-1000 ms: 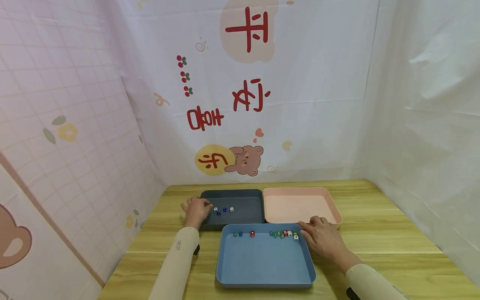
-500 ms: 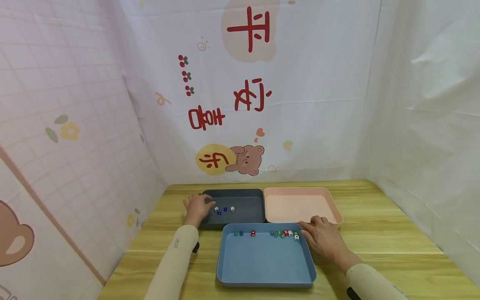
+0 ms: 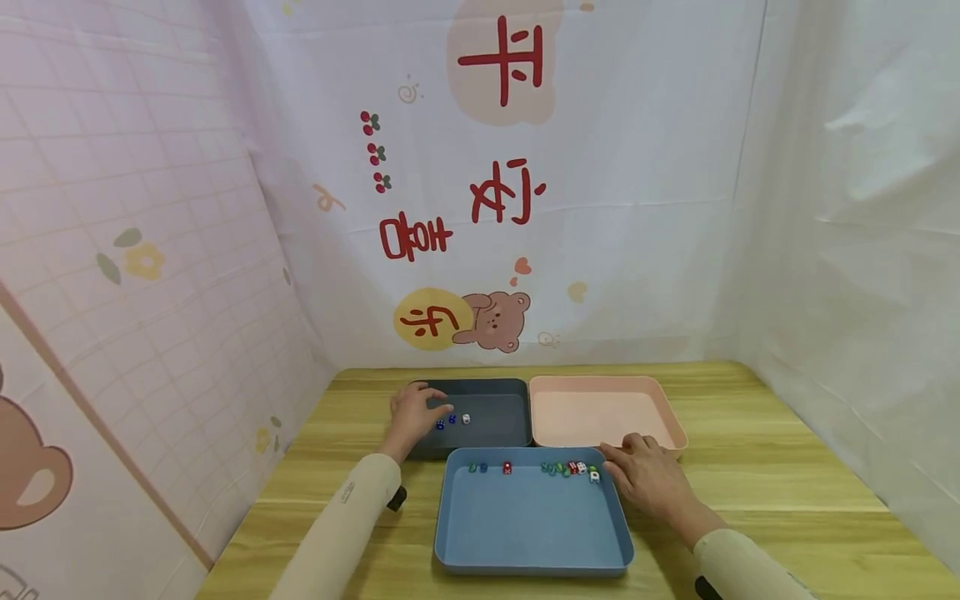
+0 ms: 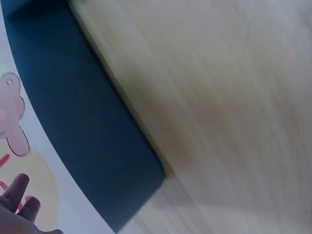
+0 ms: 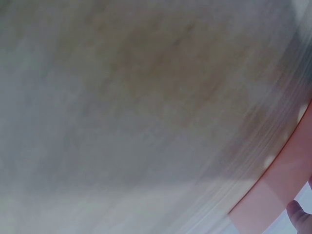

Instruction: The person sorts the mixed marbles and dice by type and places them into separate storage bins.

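Observation:
In the head view my left hand (image 3: 413, 417) is over the left part of the dark tray (image 3: 495, 429), thumb and forefinger apart above the dice. Blue dice (image 3: 440, 425) and a white die (image 3: 466, 419) lie near its fingertips. My right hand (image 3: 651, 479) rests at the top right corner of the blue tray (image 3: 532, 525), fingers fairly straight. Along that tray's far side lie a red die (image 3: 507, 468), green dice (image 3: 552, 469) and a white die (image 3: 595, 477). The left wrist view shows fingertips (image 4: 22, 195) beside the dark tray's outer wall (image 4: 87, 126).
A pink tray (image 3: 600, 412) stands to the right of the dark one, behind the blue tray. The trays stand on a wooden table (image 3: 757, 467). Printed cloth (image 3: 637, 167) hangs behind and at both sides.
My left hand has moved right, further over the dark tray, and now covers the white die that showed at the left of the group. The right hand has stayed in place.

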`<state>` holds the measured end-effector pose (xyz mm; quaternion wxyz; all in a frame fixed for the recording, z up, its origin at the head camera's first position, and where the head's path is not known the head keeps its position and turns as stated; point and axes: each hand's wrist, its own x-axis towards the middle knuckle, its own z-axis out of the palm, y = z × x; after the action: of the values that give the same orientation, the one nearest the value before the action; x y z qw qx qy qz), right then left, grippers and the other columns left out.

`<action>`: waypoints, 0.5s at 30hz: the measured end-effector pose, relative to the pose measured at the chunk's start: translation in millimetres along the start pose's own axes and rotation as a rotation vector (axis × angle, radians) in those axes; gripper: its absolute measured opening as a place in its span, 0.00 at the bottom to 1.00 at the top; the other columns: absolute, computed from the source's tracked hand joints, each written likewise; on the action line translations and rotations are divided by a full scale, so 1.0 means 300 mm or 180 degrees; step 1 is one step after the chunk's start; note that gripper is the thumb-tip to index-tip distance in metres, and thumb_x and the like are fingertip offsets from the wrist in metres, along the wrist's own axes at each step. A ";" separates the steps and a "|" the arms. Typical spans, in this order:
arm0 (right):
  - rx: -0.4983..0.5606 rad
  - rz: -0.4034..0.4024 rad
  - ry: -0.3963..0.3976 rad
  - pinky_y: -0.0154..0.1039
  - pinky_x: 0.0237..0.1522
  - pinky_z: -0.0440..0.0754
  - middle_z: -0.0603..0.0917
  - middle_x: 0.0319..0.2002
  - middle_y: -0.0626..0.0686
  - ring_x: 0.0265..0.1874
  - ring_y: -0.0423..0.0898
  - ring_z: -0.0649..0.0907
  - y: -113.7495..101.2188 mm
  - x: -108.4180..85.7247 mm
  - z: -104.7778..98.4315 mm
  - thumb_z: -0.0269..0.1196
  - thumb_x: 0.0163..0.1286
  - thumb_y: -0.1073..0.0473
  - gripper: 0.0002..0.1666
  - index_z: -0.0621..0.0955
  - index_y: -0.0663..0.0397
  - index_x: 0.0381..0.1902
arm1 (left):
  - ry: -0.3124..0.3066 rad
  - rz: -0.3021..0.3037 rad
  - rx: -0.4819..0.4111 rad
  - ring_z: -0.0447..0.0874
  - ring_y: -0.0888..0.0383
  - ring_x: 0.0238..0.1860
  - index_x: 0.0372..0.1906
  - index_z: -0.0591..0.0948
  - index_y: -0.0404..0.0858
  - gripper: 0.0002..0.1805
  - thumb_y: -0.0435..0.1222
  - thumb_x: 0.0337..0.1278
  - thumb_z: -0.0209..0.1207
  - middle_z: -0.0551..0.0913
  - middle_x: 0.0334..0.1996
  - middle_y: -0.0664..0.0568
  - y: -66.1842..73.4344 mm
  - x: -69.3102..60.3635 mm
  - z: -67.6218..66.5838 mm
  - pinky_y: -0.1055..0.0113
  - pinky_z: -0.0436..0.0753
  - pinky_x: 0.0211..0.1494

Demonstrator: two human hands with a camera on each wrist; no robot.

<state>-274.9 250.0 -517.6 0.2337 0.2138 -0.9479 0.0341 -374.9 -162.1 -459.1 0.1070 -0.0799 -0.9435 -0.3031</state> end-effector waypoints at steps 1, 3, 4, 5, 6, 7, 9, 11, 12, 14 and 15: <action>-0.0002 0.0000 0.0000 0.55 0.37 0.80 0.78 0.43 0.56 0.43 0.59 0.78 0.000 0.000 0.000 0.63 0.71 0.48 0.20 0.84 0.42 0.58 | -0.0016 0.0037 0.0000 0.62 0.36 0.68 0.48 0.87 0.41 0.16 0.45 0.59 0.68 0.71 0.65 0.37 0.006 -0.004 0.002 0.35 0.50 0.68; -0.0005 0.0000 -0.0004 0.55 0.38 0.80 0.78 0.44 0.56 0.43 0.59 0.78 -0.001 -0.001 0.000 0.63 0.71 0.47 0.20 0.84 0.43 0.58 | -0.0042 0.0083 -0.0041 0.62 0.36 0.68 0.48 0.88 0.41 0.16 0.45 0.60 0.68 0.71 0.65 0.38 0.018 -0.012 0.004 0.34 0.49 0.69; -0.0002 -0.0001 -0.0002 0.55 0.38 0.80 0.78 0.44 0.56 0.43 0.59 0.78 -0.002 -0.002 0.000 0.63 0.71 0.48 0.20 0.84 0.43 0.58 | -0.0051 0.0103 -0.0061 0.62 0.36 0.68 0.48 0.88 0.42 0.16 0.45 0.59 0.68 0.72 0.65 0.38 0.025 -0.017 0.005 0.33 0.49 0.69; -0.0001 -0.0003 0.0000 0.54 0.38 0.80 0.78 0.44 0.56 0.43 0.59 0.78 -0.002 -0.002 -0.001 0.63 0.71 0.48 0.20 0.84 0.43 0.58 | -0.0056 0.0133 -0.0072 0.62 0.36 0.68 0.48 0.88 0.42 0.15 0.45 0.59 0.68 0.72 0.65 0.38 0.031 -0.020 0.006 0.33 0.49 0.70; -0.0003 -0.0007 0.0000 0.54 0.38 0.80 0.78 0.44 0.56 0.43 0.59 0.78 -0.003 -0.002 -0.001 0.63 0.71 0.48 0.20 0.84 0.43 0.58 | -0.0063 0.0157 -0.0090 0.62 0.36 0.69 0.47 0.88 0.43 0.15 0.45 0.59 0.68 0.72 0.65 0.38 0.037 -0.024 0.009 0.32 0.48 0.70; -0.0008 -0.0010 0.0000 0.54 0.38 0.80 0.78 0.44 0.56 0.43 0.59 0.78 -0.003 -0.002 -0.002 0.63 0.71 0.48 0.20 0.84 0.43 0.58 | -0.0083 0.0176 -0.0118 0.61 0.36 0.69 0.48 0.88 0.43 0.15 0.45 0.59 0.68 0.72 0.65 0.39 0.042 -0.028 0.012 0.32 0.47 0.70; -0.0004 -0.0010 -0.0006 0.54 0.38 0.80 0.78 0.43 0.56 0.43 0.58 0.78 -0.004 -0.002 -0.001 0.63 0.71 0.48 0.20 0.84 0.43 0.58 | -0.0130 0.0214 -0.0178 0.61 0.36 0.69 0.48 0.88 0.43 0.15 0.45 0.59 0.68 0.72 0.66 0.39 0.054 -0.035 0.018 0.33 0.46 0.71; 0.0003 -0.0005 -0.0005 0.54 0.38 0.80 0.78 0.43 0.56 0.43 0.58 0.78 -0.004 -0.002 0.001 0.63 0.71 0.48 0.20 0.84 0.43 0.58 | -0.0177 0.0270 -0.0235 0.60 0.36 0.70 0.48 0.88 0.44 0.14 0.45 0.59 0.68 0.71 0.66 0.40 0.065 -0.044 0.026 0.34 0.45 0.72; 0.0005 -0.0004 -0.0004 0.54 0.37 0.80 0.78 0.43 0.56 0.43 0.58 0.78 -0.004 -0.002 0.001 0.63 0.71 0.48 0.20 0.84 0.43 0.58 | -0.0196 0.0301 -0.0270 0.60 0.36 0.70 0.48 0.88 0.43 0.15 0.44 0.59 0.68 0.71 0.66 0.39 0.070 -0.048 0.029 0.34 0.45 0.72; 0.0013 0.0001 0.0001 0.54 0.37 0.80 0.78 0.43 0.56 0.43 0.58 0.78 -0.003 -0.003 0.005 0.63 0.71 0.48 0.20 0.84 0.42 0.58 | -0.0258 0.0348 -0.0317 0.60 0.36 0.70 0.48 0.88 0.43 0.15 0.45 0.59 0.68 0.71 0.66 0.39 0.083 -0.058 0.038 0.35 0.44 0.72; 0.0017 0.0005 0.0006 0.54 0.37 0.80 0.77 0.43 0.56 0.43 0.58 0.77 -0.002 -0.003 0.006 0.63 0.71 0.48 0.20 0.84 0.42 0.58 | -0.0292 0.0377 -0.0339 0.60 0.36 0.70 0.48 0.88 0.43 0.15 0.45 0.59 0.68 0.71 0.66 0.39 0.088 -0.063 0.042 0.35 0.44 0.72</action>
<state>-274.6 249.5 -519.7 0.2339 0.2136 -0.9478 0.0370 -352.9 -135.0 -459.1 0.0771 -0.1550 -0.9236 -0.3420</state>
